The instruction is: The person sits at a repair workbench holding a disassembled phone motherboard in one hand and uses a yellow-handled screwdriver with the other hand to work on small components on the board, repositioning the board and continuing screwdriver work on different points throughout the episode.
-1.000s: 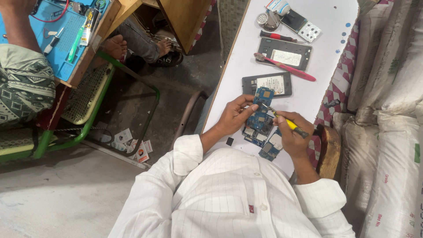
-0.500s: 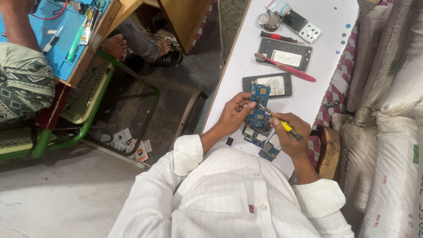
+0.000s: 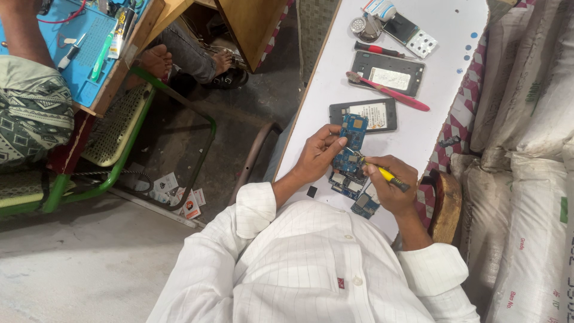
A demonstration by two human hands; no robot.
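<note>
My left hand [image 3: 317,157] grips a blue phone circuit board [image 3: 351,139] above the white table [image 3: 445,72]. My right hand [image 3: 393,188] holds a yellow-handled screwdriver [image 3: 382,173] with its tip on the board. Under the board lie other blue circuit boards [image 3: 350,186], one of them [image 3: 365,206] near the table's front edge. Just beyond the held board lies a dark phone body [image 3: 366,115].
Farther up the table are an open phone frame [image 3: 385,75], a red toothbrush [image 3: 388,91], a red-handled screwdriver [image 3: 376,50] and small parts [image 3: 394,24]. White sacks [image 3: 532,155] stand on the right. Another person [image 3: 27,113] sits at a blue work mat [image 3: 72,48] on the left, by a green chair frame [image 3: 119,155].
The screwdriver tip has shifted slightly on the board. Both hands stay in about the same place.
</note>
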